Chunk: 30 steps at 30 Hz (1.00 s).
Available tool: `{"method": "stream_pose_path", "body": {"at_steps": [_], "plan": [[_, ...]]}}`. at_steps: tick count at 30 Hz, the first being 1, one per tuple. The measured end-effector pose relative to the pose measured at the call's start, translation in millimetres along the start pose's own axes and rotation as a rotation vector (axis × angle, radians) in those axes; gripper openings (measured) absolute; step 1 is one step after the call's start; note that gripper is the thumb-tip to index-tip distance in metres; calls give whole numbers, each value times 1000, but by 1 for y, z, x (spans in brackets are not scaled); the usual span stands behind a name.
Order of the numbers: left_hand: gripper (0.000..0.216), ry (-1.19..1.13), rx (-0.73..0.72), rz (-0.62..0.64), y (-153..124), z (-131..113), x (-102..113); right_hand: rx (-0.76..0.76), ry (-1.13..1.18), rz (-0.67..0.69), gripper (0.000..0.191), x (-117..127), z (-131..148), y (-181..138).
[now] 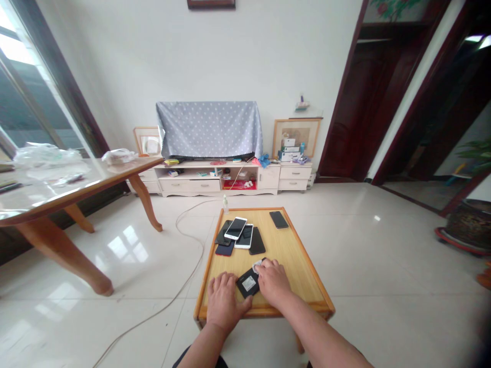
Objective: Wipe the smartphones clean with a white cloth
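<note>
A flat black rectangular device (249,282) with a white label lies at a slant on the near part of the small wooden table (284,260). My left hand (224,301) steadies it, its thumb on the lower edge and fingers by the left corner. A small white wipe (256,266) is pinched in my right hand (274,281), pressed on the device's upper right part, which the hand partly covers. Beyond my hands sit a white phone (236,228) resting over others, a second white phone (244,236), a black phone (257,240) and more dark ones (224,249).
Another dark phone (279,220) lies at the table's far right. A small clear bottle (225,204) stands at the far left corner. A cable (184,283) runs over the floor on the left, near a larger table (115,171). A low white cabinet (192,185) lines the wall.
</note>
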<state>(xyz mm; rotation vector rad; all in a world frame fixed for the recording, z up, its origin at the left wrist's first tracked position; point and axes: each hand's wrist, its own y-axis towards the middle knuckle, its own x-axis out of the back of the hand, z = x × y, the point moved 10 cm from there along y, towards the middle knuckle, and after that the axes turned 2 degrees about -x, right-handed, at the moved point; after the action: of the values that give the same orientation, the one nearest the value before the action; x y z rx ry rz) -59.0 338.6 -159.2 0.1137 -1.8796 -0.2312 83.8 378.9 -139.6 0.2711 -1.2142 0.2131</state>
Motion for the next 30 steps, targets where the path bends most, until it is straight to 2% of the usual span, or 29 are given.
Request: {"method": "stream_pose_path", "body": {"at_steps": [2,6,8,10,14,16,18,21,23,25,28,30], "plan": [[52,0,6,5,0,1,0,9,6,11,34,-2,5,0],[38,-8,13,12,1,2,-2,193,80,89,38,-22,43,-14],[39,-4,18,7,1,2,-2,237,97,101,42,-27,48,-15],[44,1,15,-3,1,0,0,185,85,106,43,-26,34,-6],[52,10,16,-7,1,-3,4,-81,40,97,46,-16,-22,18],[52,18,28,-5,1,-2,4,-164,23,86,47,-14,-35,19],[52,21,34,-1,1,-1,3,-137,36,103,48,-19,-27,12],[45,9,27,0,1,1,-1,50,112,163,49,-33,9,-10],[42,3,20,-2,1,1,-2,140,141,183,49,-36,22,-21],[44,5,17,-9,1,-1,-1,105,129,176,50,-31,13,-20],[51,15,17,-27,0,-4,2,-96,75,138,51,-15,-26,-9],[52,19,18,-28,0,-5,4,-163,54,122,52,-8,-38,-8]]}}
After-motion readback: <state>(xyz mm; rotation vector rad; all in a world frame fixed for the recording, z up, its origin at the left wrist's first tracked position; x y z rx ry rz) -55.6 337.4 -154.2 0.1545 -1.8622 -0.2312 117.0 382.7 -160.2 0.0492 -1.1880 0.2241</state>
